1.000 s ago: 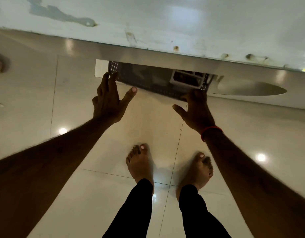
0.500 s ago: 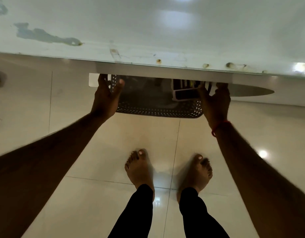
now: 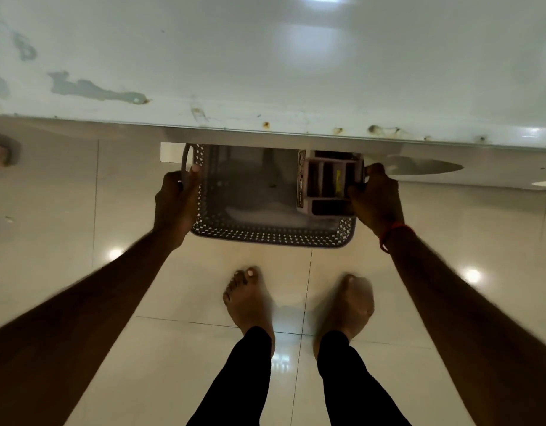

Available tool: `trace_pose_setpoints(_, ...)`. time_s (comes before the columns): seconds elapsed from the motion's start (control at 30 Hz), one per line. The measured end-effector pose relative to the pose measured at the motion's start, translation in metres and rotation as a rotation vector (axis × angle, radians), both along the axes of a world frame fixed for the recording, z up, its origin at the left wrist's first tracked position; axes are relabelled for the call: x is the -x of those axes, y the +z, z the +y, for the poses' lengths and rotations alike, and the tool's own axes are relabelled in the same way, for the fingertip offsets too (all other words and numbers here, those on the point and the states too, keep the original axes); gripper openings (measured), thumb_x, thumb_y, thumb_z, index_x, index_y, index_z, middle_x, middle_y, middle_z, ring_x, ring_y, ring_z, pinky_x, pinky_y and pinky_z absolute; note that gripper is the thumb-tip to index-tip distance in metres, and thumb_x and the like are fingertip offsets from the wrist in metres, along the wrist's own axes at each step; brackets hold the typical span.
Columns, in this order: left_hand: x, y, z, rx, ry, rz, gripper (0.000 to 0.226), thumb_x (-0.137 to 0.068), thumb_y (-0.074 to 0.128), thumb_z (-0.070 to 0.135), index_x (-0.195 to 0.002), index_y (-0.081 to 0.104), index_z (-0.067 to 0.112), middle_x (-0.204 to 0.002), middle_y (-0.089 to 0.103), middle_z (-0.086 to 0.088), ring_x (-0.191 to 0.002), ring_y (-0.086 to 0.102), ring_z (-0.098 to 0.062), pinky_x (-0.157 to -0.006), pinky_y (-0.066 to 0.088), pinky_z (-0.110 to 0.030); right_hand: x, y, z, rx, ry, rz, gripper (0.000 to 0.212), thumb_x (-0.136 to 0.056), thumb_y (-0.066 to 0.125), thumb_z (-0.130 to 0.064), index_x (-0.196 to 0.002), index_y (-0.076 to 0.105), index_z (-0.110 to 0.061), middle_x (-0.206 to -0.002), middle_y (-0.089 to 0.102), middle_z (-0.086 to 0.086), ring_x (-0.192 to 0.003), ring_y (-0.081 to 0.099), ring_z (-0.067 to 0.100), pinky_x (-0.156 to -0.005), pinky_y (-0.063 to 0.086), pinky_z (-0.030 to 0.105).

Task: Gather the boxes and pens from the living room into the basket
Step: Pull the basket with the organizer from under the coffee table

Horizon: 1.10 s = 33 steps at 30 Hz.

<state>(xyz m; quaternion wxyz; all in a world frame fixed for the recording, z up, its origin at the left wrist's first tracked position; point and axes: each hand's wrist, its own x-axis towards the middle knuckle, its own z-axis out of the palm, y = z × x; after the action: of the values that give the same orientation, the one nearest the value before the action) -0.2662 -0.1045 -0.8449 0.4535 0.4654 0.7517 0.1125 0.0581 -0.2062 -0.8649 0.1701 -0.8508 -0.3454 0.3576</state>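
Head view | basket (image 3: 274,238): held partly under white table (image 3: 265,127) edge | compartmented box (image 3: 327,186): lodged in its right end | left hand (image 3: 176,204): curled round left handle | right hand (image 3: 378,201): clamped on right rim | risk: box jolted out if rim is knocked against table edge

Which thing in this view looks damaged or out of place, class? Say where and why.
The white tabletop looks damaged: a grey patch of peeled paint near its left front, and brownish rust-like spots along its front edge. The basket, gripped at each end by the left hand and right hand, looks intact.
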Motion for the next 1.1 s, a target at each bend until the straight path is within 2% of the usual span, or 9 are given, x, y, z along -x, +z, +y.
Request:
trace_pose_setpoints(0.1,0.008,0.006,-0.018,0.000,-0.053,-0.013,0.074,-0.086,0.043,0.080,-0.120,0.060,0.017,-0.103,0.068,0.007,-0.092,0.066,-0.006,-0.068,0.049,-0.023,0.005,0.014,-0.025,0.007,-0.043,0.057,0.032,-0.087,0.066,-0.015,-0.114,0.052,-0.006,-0.092,0.067,0.009,-0.075,0.064,0.021,-0.059,0.046,0.020)
trace_pose_setpoints(0.23,0.023,0.043,-0.056,0.036,0.049,-0.016,0.084,-0.067,0.037,0.097,-0.112,0.059,0.029,-0.098,0.067,0.017,-0.091,0.068,-0.010,-0.069,0.053,-0.030,0.022,0.040,-0.058,0.025,0.006,0.127,0.032,-0.087,0.063,-0.016,-0.116,0.050,-0.015,-0.084,0.066,0.001,-0.072,0.066,0.022,-0.063,0.053,0.026)
trace_pose_setpoints(0.3,0.033,0.058,-0.079,0.068,0.138,-0.011,0.089,-0.061,0.038,0.101,-0.109,0.061,0.030,-0.100,0.068,0.013,-0.093,0.068,-0.013,-0.072,0.055,-0.035,0.031,0.054,-0.073,0.032,0.015,0.152,0.032,-0.087,0.060,-0.016,-0.118,0.050,-0.018,-0.081,0.064,-0.005,-0.070,0.064,0.018,-0.065,0.051,0.027)
trace_pose_setpoints(0.4,0.049,0.075,-0.104,0.103,0.253,-0.021,0.067,-0.076,0.046,0.087,-0.106,0.065,0.030,-0.109,0.071,0.005,-0.101,0.069,-0.026,-0.087,0.057,-0.054,0.039,0.077,-0.092,0.033,0.026,0.199,0.035,-0.088,0.059,-0.018,-0.120,0.050,-0.024,-0.078,0.057,-0.021,-0.067,0.063,0.001,-0.061,0.052,0.018)
trace_pose_setpoints(0.47,0.055,0.089,-0.113,0.091,0.270,-0.021,0.043,-0.090,0.052,0.069,-0.104,0.067,0.031,-0.108,0.073,0.005,-0.100,0.070,-0.029,-0.088,0.057,-0.060,0.043,0.094,-0.101,0.033,0.019,0.231,0.038,-0.086,0.061,-0.017,-0.122,0.050,-0.025,-0.083,0.058,-0.023,-0.066,0.065,-0.003,-0.059,0.052,0.012)
trace_pose_setpoints(0.6,0.067,0.117,-0.121,0.033,0.254,0.042,0.035,-0.094,0.061,0.052,-0.114,0.068,0.025,-0.099,0.073,0.007,-0.095,0.071,-0.027,-0.086,0.058,-0.057,0.050,0.130,-0.110,0.021,-0.033,0.316,0.046,-0.084,0.066,-0.014,-0.126,0.051,-0.023,-0.088,0.057,-0.027,-0.066,0.064,-0.014,-0.051,0.045,0.002)
trace_pose_setpoints(0.73,0.074,0.152,-0.118,-0.029,0.264,0.065,0.043,-0.083,0.063,0.059,-0.110,0.071,0.025,-0.095,0.074,0.003,-0.091,0.072,-0.027,-0.083,0.059,-0.052,0.056,0.172,-0.120,-0.033,-0.013,0.331,0.049,-0.083,0.069,-0.010,-0.127,0.052,-0.025,-0.081,0.059,-0.037,-0.073,0.066,-0.012,-0.053,0.046,0.003)
trace_pose_setpoints(0.93,0.079,0.208,-0.107,-0.132,0.206,0.059,0.049,-0.078,0.061,0.068,-0.111,0.070,0.033,-0.096,0.074,0.010,-0.094,0.072,-0.025,-0.085,0.058,-0.054,0.059,0.237,-0.127,-0.102,-0.039,0.393,0.056,-0.085,0.071,-0.010,-0.114,0.051,-0.052,-0.092,0.062,-0.046,-0.080,0.067,-0.013,-0.056,0.050,0.005)
trace_pose_setpoints(1.1,0.066,0.248,-0.087,-0.221,0.155,0.044,0.031,-0.086,0.065,0.057,-0.113,0.066,0.041,-0.101,0.074,0.010,-0.097,0.071,-0.023,-0.087,0.057,-0.055,0.044,0.284,-0.116,-0.165,-0.049,0.359,0.071,-0.084,0.071,-0.006,-0.104,0.047,-0.070,-0.095,0.065,-0.041,-0.080,0.068,-0.010,-0.056,0.051,0.006)
